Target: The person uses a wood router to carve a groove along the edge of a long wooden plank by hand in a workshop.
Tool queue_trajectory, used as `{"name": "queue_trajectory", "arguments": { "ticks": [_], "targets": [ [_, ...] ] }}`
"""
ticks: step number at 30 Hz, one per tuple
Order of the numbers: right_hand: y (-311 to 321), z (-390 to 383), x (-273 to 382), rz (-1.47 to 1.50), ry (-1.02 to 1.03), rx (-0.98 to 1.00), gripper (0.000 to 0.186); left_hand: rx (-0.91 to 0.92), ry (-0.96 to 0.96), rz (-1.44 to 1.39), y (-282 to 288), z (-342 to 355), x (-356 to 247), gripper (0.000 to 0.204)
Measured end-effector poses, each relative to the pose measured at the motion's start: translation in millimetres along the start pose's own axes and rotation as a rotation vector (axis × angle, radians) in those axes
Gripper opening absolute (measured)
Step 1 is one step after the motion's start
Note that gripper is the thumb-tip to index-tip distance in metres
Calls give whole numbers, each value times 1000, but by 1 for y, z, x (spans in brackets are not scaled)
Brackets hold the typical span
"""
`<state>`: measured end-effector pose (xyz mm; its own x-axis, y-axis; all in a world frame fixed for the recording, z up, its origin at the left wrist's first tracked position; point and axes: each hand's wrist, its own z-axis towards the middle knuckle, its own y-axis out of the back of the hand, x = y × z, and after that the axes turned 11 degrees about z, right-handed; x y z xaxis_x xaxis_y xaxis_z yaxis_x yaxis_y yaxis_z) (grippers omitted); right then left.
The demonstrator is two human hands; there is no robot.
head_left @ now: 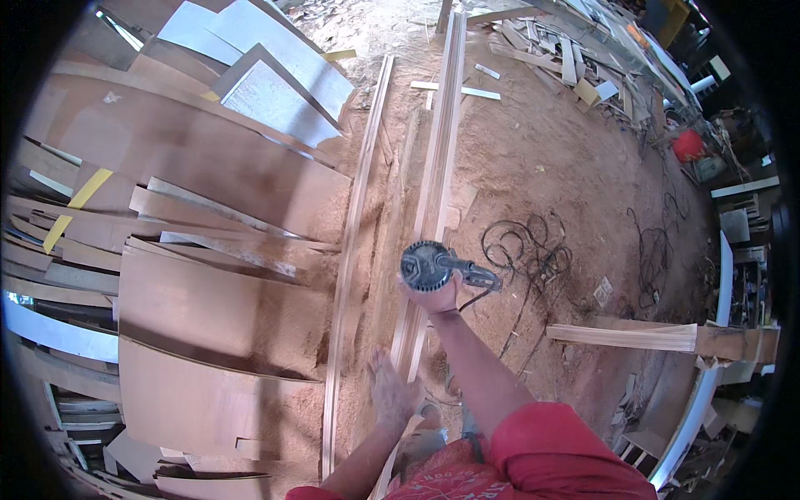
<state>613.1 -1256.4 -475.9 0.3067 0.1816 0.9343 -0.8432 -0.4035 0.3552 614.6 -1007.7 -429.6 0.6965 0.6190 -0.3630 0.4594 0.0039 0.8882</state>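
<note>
My right hand grips a dark, round-topped power tool, probably a router, with a side handle and cord, over a long grooved wooden moulding running away from me. My left hand is lower and to the left, fingers stretched out against the near part of the moulding, beside its left edge. A second, thinner grooved strip lies parallel on the left, amid sawdust. The underside of the tool is hidden.
Stacked panels and white sheets fill the left. Tangled cables lie on the dusty floor at right. A grooved board juts from the right; offcuts and a red object are farther back.
</note>
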Motion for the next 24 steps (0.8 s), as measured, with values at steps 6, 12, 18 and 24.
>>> {"name": "queue_trajectory", "arguments": {
  "ticks": [6,12,18,24],
  "targets": [
    [22,76,42,49,61,13,54,-24,4,101,-8,-2,10,89],
    [35,138,35,367,72,-171,38,71,1,173,-13,-1,7,86],
    [53,191,44,-51,194,-97,40,70,26,248,-16,-1,8,90],
    [60,238,28,306,60,-168,60,15,16,179,-18,-5,12,95]
  ]
}}
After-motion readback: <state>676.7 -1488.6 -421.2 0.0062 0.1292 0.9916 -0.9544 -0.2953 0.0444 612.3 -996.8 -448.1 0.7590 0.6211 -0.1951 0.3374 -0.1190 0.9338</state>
